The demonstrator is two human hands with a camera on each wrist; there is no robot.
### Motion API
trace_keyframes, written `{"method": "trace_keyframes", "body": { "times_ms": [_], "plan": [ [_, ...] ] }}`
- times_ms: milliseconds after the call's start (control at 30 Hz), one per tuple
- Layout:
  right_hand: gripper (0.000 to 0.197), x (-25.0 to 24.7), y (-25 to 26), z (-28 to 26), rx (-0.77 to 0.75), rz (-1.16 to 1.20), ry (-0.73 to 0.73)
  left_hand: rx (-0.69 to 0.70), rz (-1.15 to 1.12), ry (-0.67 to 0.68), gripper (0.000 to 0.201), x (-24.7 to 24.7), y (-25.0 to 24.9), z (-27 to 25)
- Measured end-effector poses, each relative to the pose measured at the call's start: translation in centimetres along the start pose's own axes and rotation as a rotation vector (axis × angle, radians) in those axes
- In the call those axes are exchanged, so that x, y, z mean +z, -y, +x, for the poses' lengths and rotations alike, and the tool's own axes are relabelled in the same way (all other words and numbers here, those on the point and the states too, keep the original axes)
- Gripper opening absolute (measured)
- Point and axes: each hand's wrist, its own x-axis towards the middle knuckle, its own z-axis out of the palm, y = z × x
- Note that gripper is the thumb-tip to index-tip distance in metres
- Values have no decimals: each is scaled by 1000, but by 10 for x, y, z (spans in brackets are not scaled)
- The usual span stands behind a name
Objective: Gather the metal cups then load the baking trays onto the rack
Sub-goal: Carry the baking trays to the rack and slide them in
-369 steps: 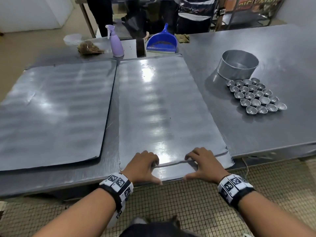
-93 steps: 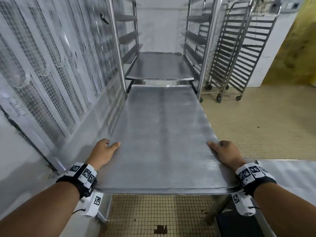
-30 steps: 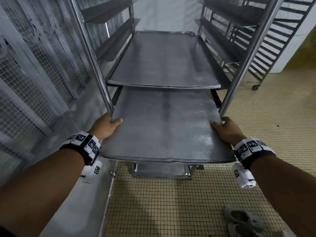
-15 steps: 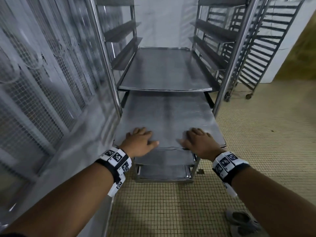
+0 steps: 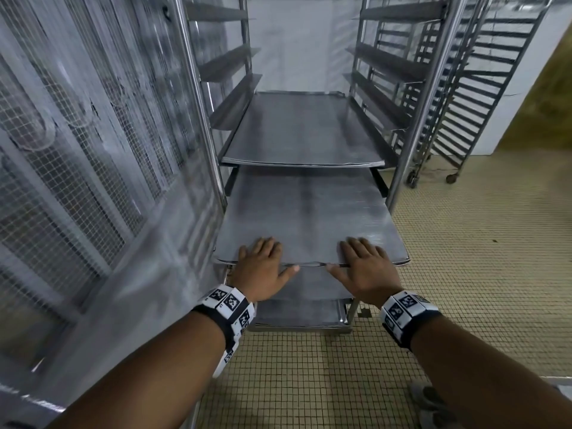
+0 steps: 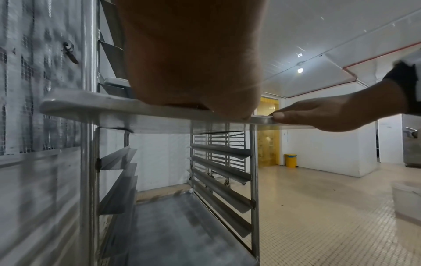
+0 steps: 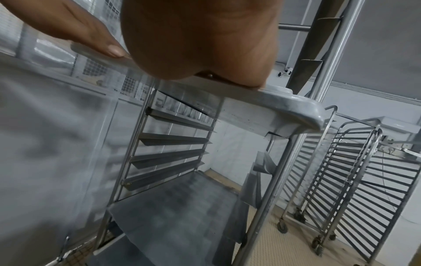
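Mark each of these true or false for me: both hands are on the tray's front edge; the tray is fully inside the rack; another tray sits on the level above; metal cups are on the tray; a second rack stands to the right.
1. Both the left hand and the right hand rest on the tray's front edge. True.
2. The tray is fully inside the rack. False: its front end sticks out.
3. Another tray, the upper tray, sits one level above. True.
4. Metal cups are on the tray. False: it is bare.
5. A second rack stands to the right. True.
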Motion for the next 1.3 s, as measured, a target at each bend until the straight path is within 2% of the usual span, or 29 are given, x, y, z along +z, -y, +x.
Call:
{"method": "trace_keyframes", "body": {
  "times_ms": [167,367,600,900,1300],
  "plan": [
    [105,-5,-16,24,2,14,24,27,20,-25,95,-4,9,24],
    [103,6,-25,49,5,-2,-29,24,76,-213,92,3,14,47],
    [96,20,-34,75,-5,18,-169,16,51,-311,89,10,21,70],
    [92,28,-45,113,-22,37,-215,-59,64,-306,90,15,24,105],
    [90,33,-51,165,7,13,-229,-46,61,-328,89,10,44,156]
  ]
}}
